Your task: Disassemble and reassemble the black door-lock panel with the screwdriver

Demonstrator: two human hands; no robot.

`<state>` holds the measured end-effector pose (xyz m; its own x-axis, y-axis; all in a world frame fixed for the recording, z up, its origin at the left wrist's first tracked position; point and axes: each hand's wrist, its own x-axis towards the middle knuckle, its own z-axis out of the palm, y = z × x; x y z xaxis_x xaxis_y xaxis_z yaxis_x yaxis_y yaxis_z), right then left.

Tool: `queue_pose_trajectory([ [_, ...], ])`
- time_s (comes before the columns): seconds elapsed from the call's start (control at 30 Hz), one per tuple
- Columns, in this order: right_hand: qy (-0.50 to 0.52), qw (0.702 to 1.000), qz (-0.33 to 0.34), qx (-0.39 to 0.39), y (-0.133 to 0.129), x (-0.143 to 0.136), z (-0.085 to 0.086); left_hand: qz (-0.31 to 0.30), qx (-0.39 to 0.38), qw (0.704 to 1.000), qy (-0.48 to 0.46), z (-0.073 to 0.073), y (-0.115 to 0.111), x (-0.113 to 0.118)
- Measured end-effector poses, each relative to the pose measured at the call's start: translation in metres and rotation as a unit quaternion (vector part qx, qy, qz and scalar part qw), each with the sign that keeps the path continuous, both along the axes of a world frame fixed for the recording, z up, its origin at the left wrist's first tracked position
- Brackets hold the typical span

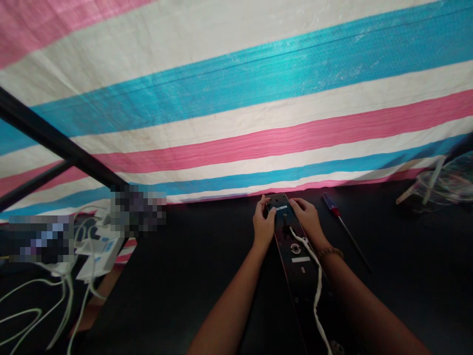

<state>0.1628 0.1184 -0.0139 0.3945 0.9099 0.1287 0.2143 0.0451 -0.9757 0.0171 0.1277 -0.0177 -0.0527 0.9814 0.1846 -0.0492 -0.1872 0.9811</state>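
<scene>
A long dark panel [291, 268] lies on the black table, running from the far end toward me. Its upper face carries small white labels, a round fitting and a white cable [317, 291] that comes out near the far end. My left hand [263, 224] grips the left edge of the far end, thumb on top. On the opposite edge, my right hand [307, 217] holds the same end, with its fingertips partly hidden. To the right of my right hand lies a screwdriver [346, 229] with a blue and red handle.
Behind the table [185, 276] hangs a striped sheet [236, 123]. White cables and a power strip [99, 259] are at the left, near a black metal frame [55, 133]. Clear plastic items [436, 185] stand at the back right.
</scene>
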Motion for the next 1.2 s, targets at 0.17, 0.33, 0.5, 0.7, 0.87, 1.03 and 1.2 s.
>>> queue_pose_trajectory([
  [0.17, 0.018, 1.000, 0.025, 0.003, 0.000, 0.002, -0.001, -0.008, 0.018, 1.000, -0.018, -0.001, -0.002, -0.001],
  [0.33, 0.079, 0.996, 0.038, 0.015, 0.000, 0.000, 0.002, -0.018, 0.034, 0.999, -0.022, 0.004, -0.007, -0.001],
  [0.5, 0.124, 0.990, 0.067, 0.019, -0.004, -0.003, 0.006, -0.044, 0.030, 0.995, -0.088, 0.006, -0.010, 0.002],
  [0.7, 0.124, 0.990, 0.064, 0.022, -0.006, -0.004, 0.012, -0.040, -0.002, 0.994, -0.106, 0.000, -0.005, 0.004],
  [0.87, 0.133, 0.988, 0.066, 0.040, -0.009, -0.004, 0.016, -0.047, 0.042, 0.994, -0.087, 0.002, -0.007, 0.001],
  [1.03, 0.156, 0.982, 0.089, 0.060, -0.014, -0.005, 0.022, -0.074, 0.083, 0.990, -0.089, 0.011, -0.013, -0.001],
  [1.2, 0.161, 0.977, 0.117, 0.080, -0.017, -0.006, 0.025, -0.098, 0.089, 0.985, -0.115, 0.016, -0.018, 0.001],
])
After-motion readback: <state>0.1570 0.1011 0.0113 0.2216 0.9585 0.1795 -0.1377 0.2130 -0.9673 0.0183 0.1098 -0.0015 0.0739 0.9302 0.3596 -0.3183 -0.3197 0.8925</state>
